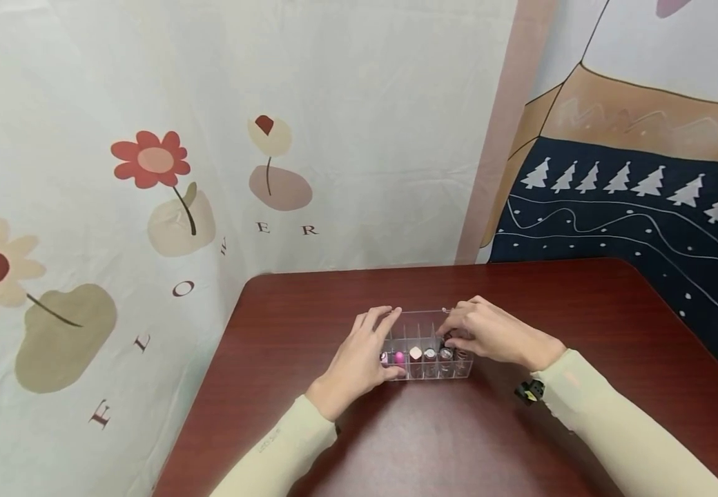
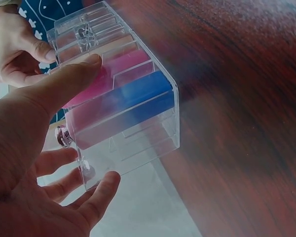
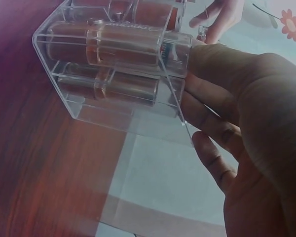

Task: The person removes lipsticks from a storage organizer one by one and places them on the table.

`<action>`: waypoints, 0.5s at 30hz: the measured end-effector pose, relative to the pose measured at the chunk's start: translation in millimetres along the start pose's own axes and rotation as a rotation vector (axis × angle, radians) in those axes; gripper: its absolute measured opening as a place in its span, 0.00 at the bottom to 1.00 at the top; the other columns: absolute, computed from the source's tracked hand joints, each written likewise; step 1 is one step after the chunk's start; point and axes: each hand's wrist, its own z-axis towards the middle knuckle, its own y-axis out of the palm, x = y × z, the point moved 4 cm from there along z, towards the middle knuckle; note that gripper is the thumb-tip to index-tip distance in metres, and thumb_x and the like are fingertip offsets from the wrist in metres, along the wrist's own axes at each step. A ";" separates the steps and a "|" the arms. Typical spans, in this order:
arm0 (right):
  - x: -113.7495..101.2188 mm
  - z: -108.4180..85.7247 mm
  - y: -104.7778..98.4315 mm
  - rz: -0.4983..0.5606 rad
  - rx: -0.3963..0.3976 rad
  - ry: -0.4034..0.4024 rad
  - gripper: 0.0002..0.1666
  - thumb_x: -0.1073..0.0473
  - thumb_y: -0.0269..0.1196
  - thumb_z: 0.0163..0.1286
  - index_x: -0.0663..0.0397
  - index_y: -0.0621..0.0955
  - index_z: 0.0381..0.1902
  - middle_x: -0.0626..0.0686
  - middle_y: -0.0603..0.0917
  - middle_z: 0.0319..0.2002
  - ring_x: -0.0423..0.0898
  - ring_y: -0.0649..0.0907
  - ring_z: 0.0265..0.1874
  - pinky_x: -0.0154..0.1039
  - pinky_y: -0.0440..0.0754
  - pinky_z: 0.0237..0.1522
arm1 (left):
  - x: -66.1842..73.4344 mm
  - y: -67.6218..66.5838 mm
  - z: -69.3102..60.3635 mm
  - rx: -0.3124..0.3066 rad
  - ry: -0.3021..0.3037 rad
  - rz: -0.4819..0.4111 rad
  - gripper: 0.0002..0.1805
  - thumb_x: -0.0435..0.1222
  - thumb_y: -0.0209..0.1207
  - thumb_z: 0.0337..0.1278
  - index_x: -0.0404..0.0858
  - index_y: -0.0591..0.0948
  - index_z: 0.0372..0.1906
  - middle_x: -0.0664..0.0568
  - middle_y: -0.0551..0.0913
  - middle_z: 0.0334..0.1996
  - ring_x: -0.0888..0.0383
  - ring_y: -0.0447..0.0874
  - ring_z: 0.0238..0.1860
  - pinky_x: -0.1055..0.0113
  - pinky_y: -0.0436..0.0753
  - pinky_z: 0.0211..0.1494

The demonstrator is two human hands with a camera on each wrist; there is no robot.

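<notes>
A clear acrylic lipstick organizer [image 1: 418, 328] stands on the table with several lipsticks upright in its front row. My left hand [image 1: 357, 355] holds its left end, thumb at the front and fingers behind. By that thumb are a bright pink lipstick [image 2: 124, 65] and a pink-to-blue tube [image 2: 147, 94]. At the right end, my right hand [image 1: 498, 335] pinches the top of a dark lipstick tube [image 3: 126, 88] in the back row, its tip partly hidden by the fingers. Beside it, in the front row, stands a brown tube [image 3: 69, 48] with a gold band.
The red-brown wooden table [image 1: 446, 435] extends around the organizer. A pale curtain [image 1: 365, 138] printed with flowers hangs behind and to the left. At the right hangs a dark cloth [image 1: 620, 214] with white trees.
</notes>
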 end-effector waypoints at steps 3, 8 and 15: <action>-0.6 -2.3 0.0 0.001 0.008 0.006 0.13 0.60 0.83 0.72 0.46 0.97 0.53 0.41 0.96 0.45 0.39 0.88 0.45 0.49 0.85 0.56 | -0.1 0.2 -0.1 -0.004 -0.005 -0.004 0.66 0.48 0.93 0.49 0.42 0.70 0.91 0.43 0.74 0.84 0.36 0.77 0.81 0.49 0.91 0.76; -1.0 -4.9 -0.3 0.006 0.024 0.004 0.14 0.61 0.83 0.73 0.46 0.97 0.54 0.42 0.96 0.46 0.39 0.87 0.43 0.48 0.87 0.55 | -0.9 1.6 -0.8 -0.002 -0.007 -0.019 0.66 0.47 0.94 0.49 0.42 0.70 0.91 0.43 0.74 0.84 0.36 0.77 0.81 0.49 0.92 0.75; -0.6 -6.5 -4.9 0.011 0.066 0.005 0.16 0.64 0.83 0.72 0.46 0.96 0.55 0.43 0.96 0.48 0.39 0.88 0.43 0.49 0.92 0.54 | -14.4 15.1 0.8 0.047 0.039 -0.042 0.67 0.47 0.93 0.50 0.44 0.67 0.93 0.44 0.73 0.84 0.37 0.76 0.81 0.47 0.92 0.75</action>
